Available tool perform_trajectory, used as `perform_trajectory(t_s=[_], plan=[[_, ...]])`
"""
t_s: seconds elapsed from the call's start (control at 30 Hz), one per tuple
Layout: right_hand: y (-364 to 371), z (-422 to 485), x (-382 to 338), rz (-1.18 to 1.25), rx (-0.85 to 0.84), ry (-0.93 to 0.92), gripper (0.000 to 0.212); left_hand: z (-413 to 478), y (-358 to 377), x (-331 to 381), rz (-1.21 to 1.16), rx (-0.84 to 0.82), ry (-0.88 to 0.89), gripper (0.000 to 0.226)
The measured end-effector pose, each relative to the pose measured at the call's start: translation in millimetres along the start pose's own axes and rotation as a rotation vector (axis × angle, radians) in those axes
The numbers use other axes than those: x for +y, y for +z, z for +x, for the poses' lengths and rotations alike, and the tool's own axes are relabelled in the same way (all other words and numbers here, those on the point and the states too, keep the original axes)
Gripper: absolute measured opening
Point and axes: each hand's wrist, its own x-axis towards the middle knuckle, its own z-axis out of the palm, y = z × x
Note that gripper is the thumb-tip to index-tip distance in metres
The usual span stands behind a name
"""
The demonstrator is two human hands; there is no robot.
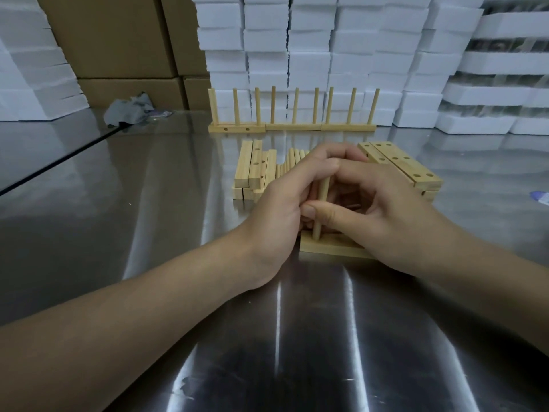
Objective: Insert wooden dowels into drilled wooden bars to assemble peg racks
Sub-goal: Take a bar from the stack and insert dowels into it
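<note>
A wooden dowel (321,203) stands upright in a pale wooden bar (326,248) lying flat on the steel table, near its left end. My right hand (380,209) pinches the dowel between thumb and fingers. My left hand (285,200) curls round it from the left, fingers meeting the right hand's at the top. Behind my hands lie loose dowels (294,157), partly hidden. Drilled bars are stacked at the left (252,171) and at the right (398,163). Three finished peg racks (292,126) stand in a row further back.
The table (178,263) is shiny steel with a seam at the left. A crumpled grey cloth (130,110) lies at the back left. White foam blocks (326,49) and cardboard boxes (118,40) are stacked behind the table.
</note>
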Motion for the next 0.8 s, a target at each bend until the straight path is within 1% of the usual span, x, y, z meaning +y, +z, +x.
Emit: perform_trajectory(t_s=[0.2,0.3,0.53,0.8], plan=[[2.9,-1.2,1.2,0.030,0.019,0.017,0.005,0.9,-2.9,1.4,-0.009,-0.021,-0.031,0.038],[3.0,-1.9,0.6,0.023,0.031,0.002,0.006,1.8,-3.2,1.4,-0.003,-0.035,-0.033,0.038],[2.6,-4.8,-1.1,0.003,0.029,0.034,0.009,0.2,-1.7,0.6,-0.027,-0.042,-0.036,0.037],[2.6,-2.7,-3.0,0.020,0.019,0.042,0.005,-0.5,-0.8,1.7,-0.002,-0.027,-0.039,0.039]])
